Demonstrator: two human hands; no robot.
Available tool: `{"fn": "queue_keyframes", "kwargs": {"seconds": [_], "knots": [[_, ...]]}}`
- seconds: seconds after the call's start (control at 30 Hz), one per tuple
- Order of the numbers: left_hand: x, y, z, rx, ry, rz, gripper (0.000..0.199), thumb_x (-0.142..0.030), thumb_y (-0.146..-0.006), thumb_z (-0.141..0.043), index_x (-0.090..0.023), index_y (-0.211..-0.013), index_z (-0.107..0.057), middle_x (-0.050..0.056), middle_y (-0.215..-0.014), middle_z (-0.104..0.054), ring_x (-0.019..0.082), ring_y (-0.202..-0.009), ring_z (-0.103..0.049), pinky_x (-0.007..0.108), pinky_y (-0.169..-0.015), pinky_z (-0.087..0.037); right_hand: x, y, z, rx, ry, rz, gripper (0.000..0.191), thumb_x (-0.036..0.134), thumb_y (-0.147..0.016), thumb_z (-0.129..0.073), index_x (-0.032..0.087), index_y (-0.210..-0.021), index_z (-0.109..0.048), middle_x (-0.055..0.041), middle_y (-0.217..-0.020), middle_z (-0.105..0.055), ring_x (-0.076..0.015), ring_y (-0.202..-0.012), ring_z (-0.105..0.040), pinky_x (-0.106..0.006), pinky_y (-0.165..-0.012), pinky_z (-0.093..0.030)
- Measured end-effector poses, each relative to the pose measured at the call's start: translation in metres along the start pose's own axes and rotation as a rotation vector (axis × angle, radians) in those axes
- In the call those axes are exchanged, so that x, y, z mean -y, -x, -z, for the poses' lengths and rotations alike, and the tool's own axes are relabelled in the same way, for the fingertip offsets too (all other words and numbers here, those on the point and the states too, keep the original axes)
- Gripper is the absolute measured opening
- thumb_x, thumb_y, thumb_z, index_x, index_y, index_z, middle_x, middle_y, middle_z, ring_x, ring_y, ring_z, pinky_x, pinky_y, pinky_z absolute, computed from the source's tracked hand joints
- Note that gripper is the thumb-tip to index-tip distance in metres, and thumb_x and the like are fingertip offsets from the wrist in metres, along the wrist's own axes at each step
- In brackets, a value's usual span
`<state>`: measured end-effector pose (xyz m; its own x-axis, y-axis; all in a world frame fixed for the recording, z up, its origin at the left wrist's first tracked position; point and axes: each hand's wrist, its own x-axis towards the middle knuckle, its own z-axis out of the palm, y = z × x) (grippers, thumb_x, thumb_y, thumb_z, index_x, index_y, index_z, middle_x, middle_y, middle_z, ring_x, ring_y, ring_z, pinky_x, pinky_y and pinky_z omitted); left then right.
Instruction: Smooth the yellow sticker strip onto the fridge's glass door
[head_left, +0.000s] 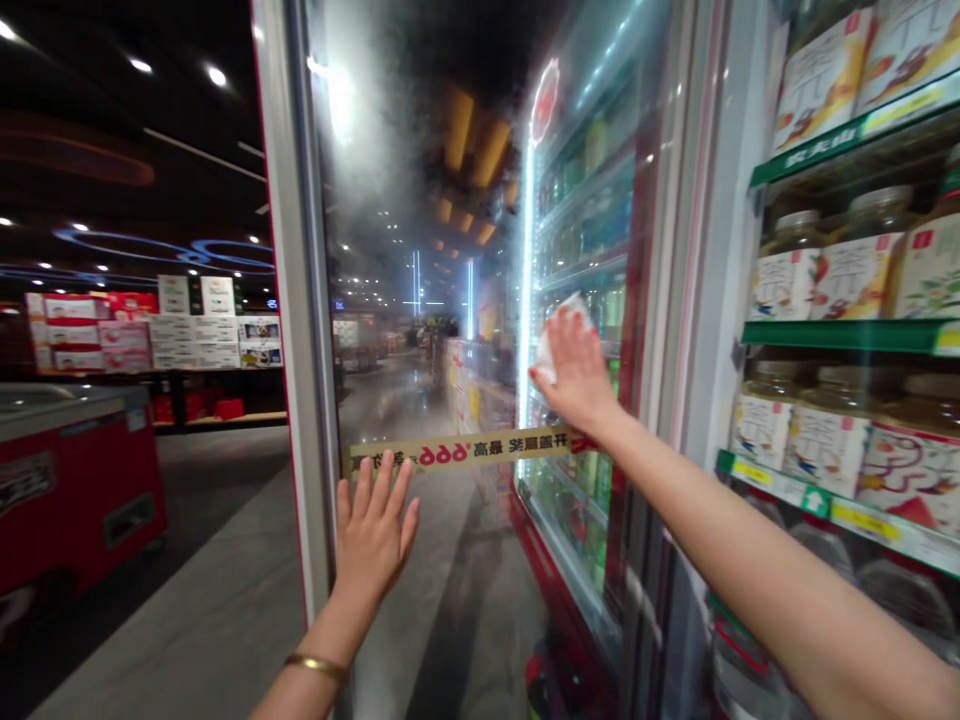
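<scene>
The glass door (442,560) of a drinks fridge stands open in front of me, its upper part misted. My left hand (375,520), with a gold-coloured bangle on the wrist, lies spread against the pane near the door's left frame. Higher and further right, my right hand (583,375) presses a white cloth or tissue (546,355) to the glass; most of it is hidden under the palm and fingers. Between the hands runs a yellowish printed strip (491,449) across the pane, its lettering reversed.
Fridge shelves (847,334) with bottled drinks (780,265) rise close on the right. Through the pane, another lit fridge (592,210) shows. A red chest freezer (82,480) stands at left, with stacked cartons (195,335) behind it. Grey floor (217,590) lies between freezer and door.
</scene>
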<state>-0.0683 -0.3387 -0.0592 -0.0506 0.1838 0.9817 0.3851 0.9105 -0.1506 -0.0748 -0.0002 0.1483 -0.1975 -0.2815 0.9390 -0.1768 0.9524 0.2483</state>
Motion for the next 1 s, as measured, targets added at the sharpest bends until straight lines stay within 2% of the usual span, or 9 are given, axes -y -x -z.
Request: {"fn": "queue_keyframes", "kwargs": {"seconds": [0.07, 0.13, 0.3, 0.37, 0.53, 0.6, 0.77, 0.83, 1.0], "knots": [[0.008, -0.008, -0.001, 0.002, -0.027, -0.004, 0.082, -0.036, -0.103, -0.064, -0.028, -0.175, -0.025, 0.008, -0.179, -0.031, 0.025, -0.173, -0.010, 0.052, -0.143, -0.007, -0.022, -0.019, 0.003, -0.143, -0.001, -0.381, 0.084, 0.055, -0.110, -0.032, 0.011, -0.177, -0.008, -0.0239, -0.185, -0.008, -0.0442, -0.172, -0.009, -0.078, -0.131, -0.021], [0.009, -0.010, -0.001, -0.006, -0.034, -0.019, 0.084, -0.038, -0.103, -0.064, -0.026, -0.175, -0.023, 0.008, -0.181, -0.025, 0.025, -0.173, -0.009, 0.051, -0.143, -0.008, -0.011, -0.029, 0.002, -0.207, -0.009, -0.477, 0.084, 0.057, -0.110, -0.034, 0.011, -0.177, -0.013, -0.0244, -0.185, -0.007, -0.0482, -0.171, -0.007, -0.081, -0.129, -0.021], [0.005, -0.007, -0.001, -0.023, -0.042, -0.037, 0.084, -0.037, -0.103, -0.064, -0.025, -0.175, -0.024, 0.007, -0.181, -0.025, 0.025, -0.173, -0.011, 0.048, -0.144, -0.007, 0.092, 0.003, -0.011, 0.050, -0.071, 0.432, 0.073, 0.057, -0.108, -0.045, 0.036, -0.176, -0.026, 0.0026, -0.186, -0.023, -0.0292, -0.173, -0.015, -0.057, -0.139, -0.025], [0.005, -0.007, -0.001, -0.021, -0.056, -0.042, 0.084, -0.036, -0.102, -0.064, -0.024, -0.175, -0.024, 0.007, -0.181, -0.026, 0.026, -0.173, -0.011, 0.048, -0.144, -0.007, 0.096, 0.001, -0.011, 0.096, -0.086, 0.553, 0.072, 0.053, -0.109, -0.042, 0.036, -0.176, -0.023, 0.0039, -0.185, -0.025, -0.0259, -0.173, -0.016, -0.054, -0.140, -0.024], [0.007, -0.007, -0.005, -0.007, -0.074, -0.034, 0.085, -0.036, -0.102, -0.064, -0.024, -0.175, -0.023, 0.008, -0.180, -0.028, 0.028, -0.173, -0.012, 0.051, -0.143, -0.009, 0.045, -0.089, -0.008, -0.204, -0.071, -0.290, 0.085, 0.053, -0.111, -0.031, 0.012, -0.178, 0.000, -0.0224, -0.185, -0.010, -0.0448, -0.172, -0.006, -0.082, -0.131, -0.016], [0.008, -0.006, -0.006, -0.007, -0.075, -0.030, 0.086, -0.036, -0.101, -0.065, -0.024, -0.175, -0.023, 0.009, -0.180, -0.029, 0.028, -0.173, -0.012, 0.052, -0.143, -0.010, 0.063, -0.112, -0.011, -0.237, -0.053, -0.384, 0.082, 0.050, -0.111, -0.030, 0.012, -0.178, -0.004, -0.0224, -0.185, -0.011, -0.0457, -0.172, -0.007, -0.083, -0.131, -0.015], [0.009, -0.005, -0.004, -0.005, -0.080, -0.047, 0.085, -0.035, -0.102, -0.065, -0.024, -0.175, -0.023, 0.009, -0.179, -0.030, 0.028, -0.173, -0.013, 0.052, -0.143, -0.011, 0.158, -0.078, -0.018, 0.083, -0.051, 0.578, 0.077, 0.047, -0.109, -0.042, 0.028, -0.178, -0.015, -0.0012, -0.186, -0.021, -0.0265, -0.174, -0.012, -0.058, -0.142, -0.016], [0.008, -0.004, -0.004, 0.005, -0.087, -0.039, 0.085, -0.035, -0.101, -0.065, -0.024, -0.175, -0.023, 0.009, -0.179, -0.030, 0.028, -0.173, -0.013, 0.052, -0.143, -0.012, 0.154, -0.072, -0.015, 0.119, -0.079, 0.681, 0.075, 0.050, -0.108, -0.043, 0.029, -0.177, -0.020, 0.0012, -0.186, -0.023, -0.0256, -0.174, -0.012, -0.056, -0.142, -0.016], [0.009, -0.002, -0.008, 0.037, -0.096, -0.030, 0.085, -0.036, -0.102, -0.063, -0.023, -0.175, -0.022, 0.010, -0.180, -0.029, 0.030, -0.173, -0.013, 0.055, -0.142, -0.013, 0.097, -0.131, -0.005, -0.129, -0.108, -0.130, 0.083, 0.049, -0.109, -0.037, 0.012, -0.177, -0.010, -0.0184, -0.186, -0.012, -0.0433, -0.173, -0.004, -0.080, -0.134, -0.010]]}}
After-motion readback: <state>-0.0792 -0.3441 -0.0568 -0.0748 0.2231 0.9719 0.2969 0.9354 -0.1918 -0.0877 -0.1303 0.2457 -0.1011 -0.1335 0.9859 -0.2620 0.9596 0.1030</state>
